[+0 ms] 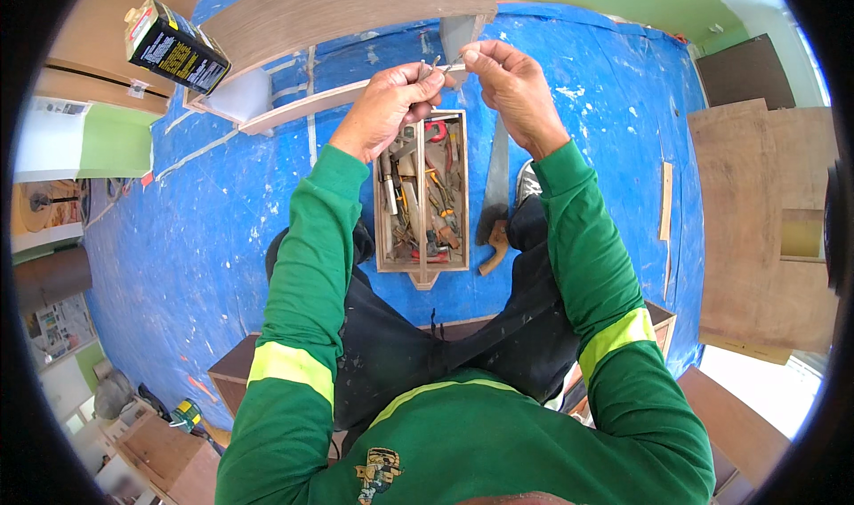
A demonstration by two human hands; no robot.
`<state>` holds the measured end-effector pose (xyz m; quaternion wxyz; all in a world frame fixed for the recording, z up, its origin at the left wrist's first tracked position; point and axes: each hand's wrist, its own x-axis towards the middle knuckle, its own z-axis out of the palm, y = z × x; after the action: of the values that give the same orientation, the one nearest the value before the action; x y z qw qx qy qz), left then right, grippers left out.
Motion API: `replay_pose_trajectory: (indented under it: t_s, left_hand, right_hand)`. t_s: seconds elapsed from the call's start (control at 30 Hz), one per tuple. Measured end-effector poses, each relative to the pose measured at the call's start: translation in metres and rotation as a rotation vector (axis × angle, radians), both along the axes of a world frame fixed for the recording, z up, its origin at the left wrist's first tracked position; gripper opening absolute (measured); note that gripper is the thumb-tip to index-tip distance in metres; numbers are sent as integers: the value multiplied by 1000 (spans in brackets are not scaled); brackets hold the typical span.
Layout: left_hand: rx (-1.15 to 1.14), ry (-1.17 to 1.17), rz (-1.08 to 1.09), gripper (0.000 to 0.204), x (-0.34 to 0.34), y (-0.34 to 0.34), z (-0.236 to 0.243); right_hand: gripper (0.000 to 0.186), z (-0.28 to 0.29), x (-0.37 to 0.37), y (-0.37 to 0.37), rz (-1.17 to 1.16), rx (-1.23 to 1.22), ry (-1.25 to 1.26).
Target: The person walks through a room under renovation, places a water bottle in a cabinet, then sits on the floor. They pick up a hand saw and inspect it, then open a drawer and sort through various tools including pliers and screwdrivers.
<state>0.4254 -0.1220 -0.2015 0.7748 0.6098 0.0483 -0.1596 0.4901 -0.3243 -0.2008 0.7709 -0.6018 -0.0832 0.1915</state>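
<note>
Both my hands are raised close together over the far end of a wooden toolbox (422,193). My left hand (391,105) is closed, with small thin metal pieces, possibly nails or screws, between its thumb and fingers. Just to its right, my right hand (516,87) makes a pinch at fingertip height; what it holds is too small to make out. The open toolbox stands on the floor between my legs, with several hand tools jumbled on both sides of its central bar. A handsaw (496,189) lies along its right side, wooden handle toward me.
A blue paint-spotted sheet (614,140) covers the floor. Beyond my hands lies a wooden cabinet frame (347,16), with a black rectangular can (178,49) standing on its left end. Wooden panels (738,229) are at the right. I sit on a wooden box (233,371).
</note>
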Motion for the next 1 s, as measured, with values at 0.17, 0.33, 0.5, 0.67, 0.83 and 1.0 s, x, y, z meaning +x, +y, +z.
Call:
replay_pose_trajectory:
  t_s: [0.17,0.33,0.5,0.67,0.83,1.0]
  left_hand:
    - [-10,-15,-35,27,2,3,-4]
    - [-10,-36,-10,25,1,1,-4]
    - [31,-70,-13,26,1,2,-4]
    - [76,-98,105,27,1,-5,-2]
    - [152,-210,149,21,5,-7,-10]
    - [212,-178,180,20,6,-7,-10]
  right_hand:
    - [17,8,6,-10,-132,145,91]
    - [24,3,4,-13,-47,-11,80]
    - [32,10,-9,0,98,-184,-109]
    - [25,7,-11,3,64,-183,-158]
    - [24,-3,-13,10,-7,-173,-302]
    - [23,-3,-17,17,-66,-186,-328]
